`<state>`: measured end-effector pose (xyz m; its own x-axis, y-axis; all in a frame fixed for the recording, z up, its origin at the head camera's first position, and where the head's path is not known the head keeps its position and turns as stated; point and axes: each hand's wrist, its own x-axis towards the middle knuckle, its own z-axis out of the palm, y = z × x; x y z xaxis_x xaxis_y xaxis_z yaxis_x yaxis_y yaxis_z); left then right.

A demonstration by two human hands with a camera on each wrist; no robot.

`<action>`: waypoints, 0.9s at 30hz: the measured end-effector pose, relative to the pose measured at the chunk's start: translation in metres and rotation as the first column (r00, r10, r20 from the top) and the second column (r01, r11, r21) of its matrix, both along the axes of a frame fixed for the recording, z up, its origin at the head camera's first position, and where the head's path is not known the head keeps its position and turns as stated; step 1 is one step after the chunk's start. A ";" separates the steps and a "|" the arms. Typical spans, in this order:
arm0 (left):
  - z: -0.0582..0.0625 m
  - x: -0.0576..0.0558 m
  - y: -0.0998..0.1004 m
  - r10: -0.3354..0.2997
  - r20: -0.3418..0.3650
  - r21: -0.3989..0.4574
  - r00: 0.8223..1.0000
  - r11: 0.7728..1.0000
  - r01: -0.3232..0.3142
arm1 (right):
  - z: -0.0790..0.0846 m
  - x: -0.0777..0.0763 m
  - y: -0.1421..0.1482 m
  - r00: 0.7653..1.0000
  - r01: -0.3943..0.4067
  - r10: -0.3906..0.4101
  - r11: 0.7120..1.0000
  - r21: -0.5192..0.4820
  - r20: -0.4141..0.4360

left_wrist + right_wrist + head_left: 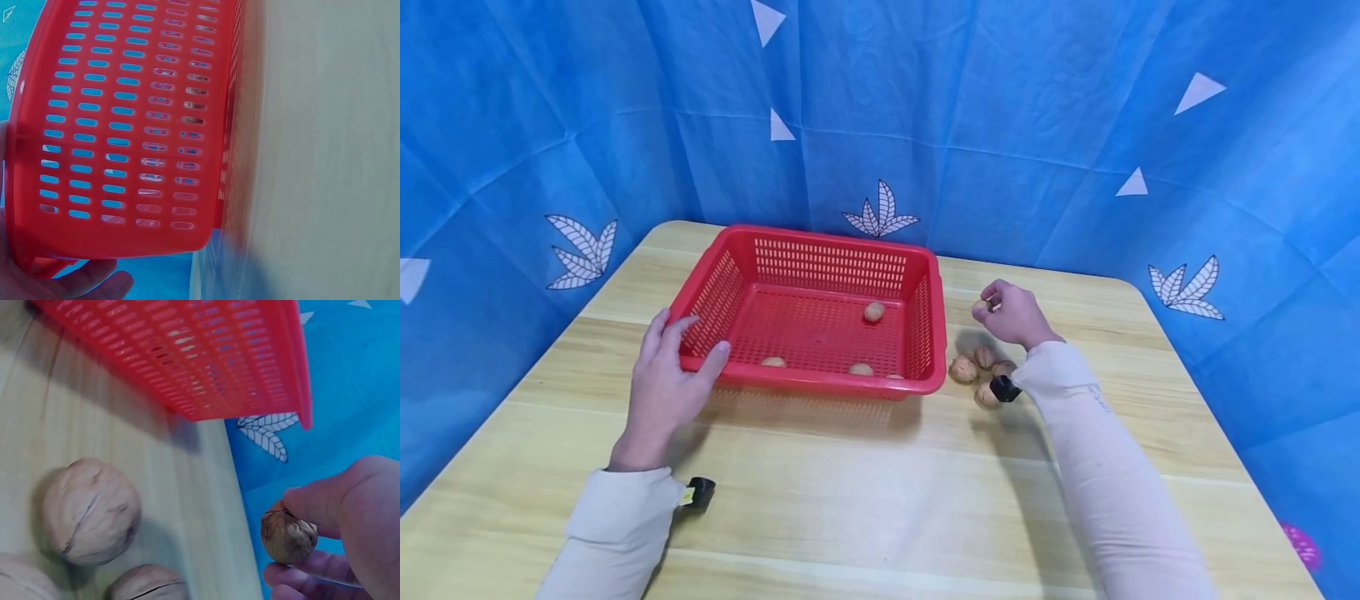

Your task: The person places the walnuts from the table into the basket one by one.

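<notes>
A red plastic basket [820, 379] stands on the table, with several walnuts inside, one walnut [873, 312] near its right end. At its front left corner my left hand [666, 387] holds the rim, thumb over the front edge and fingers along the left side. In the left wrist view those fingers [94, 281] curve past the basket's corner. To the right of the basket, my right hand [1017, 317] pinches a walnut [289, 534] between thumb and fingers, above the table. Below that hand lies a group of loose walnuts [964, 369], partly hidden by the right wrist.
The light wooden table [850, 517] ends at a blue curtain [1000, 125] with leaf and triangle prints, hanging behind and at both sides. A black wrist camera [702, 493] sits on the left cuff, another black camera [1003, 388] on the right.
</notes>
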<state>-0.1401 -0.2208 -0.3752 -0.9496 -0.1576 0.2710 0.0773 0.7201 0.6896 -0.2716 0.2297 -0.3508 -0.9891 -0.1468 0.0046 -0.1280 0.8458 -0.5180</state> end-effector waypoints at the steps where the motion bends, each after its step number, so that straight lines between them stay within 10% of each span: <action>1: 0.000 0.000 0.000 0.001 -0.002 0.000 1.000 1.000 -0.001 | 0.002 0.000 -0.001 1.000 -0.004 0.004 1.000 -0.001 -0.008; 27: -0.004 -0.004 0.001 0.001 -0.019 -0.010 1.000 1.000 -0.001 | 0.038 -0.006 -0.044 0.995 -0.058 0.055 0.998 -0.035 -0.084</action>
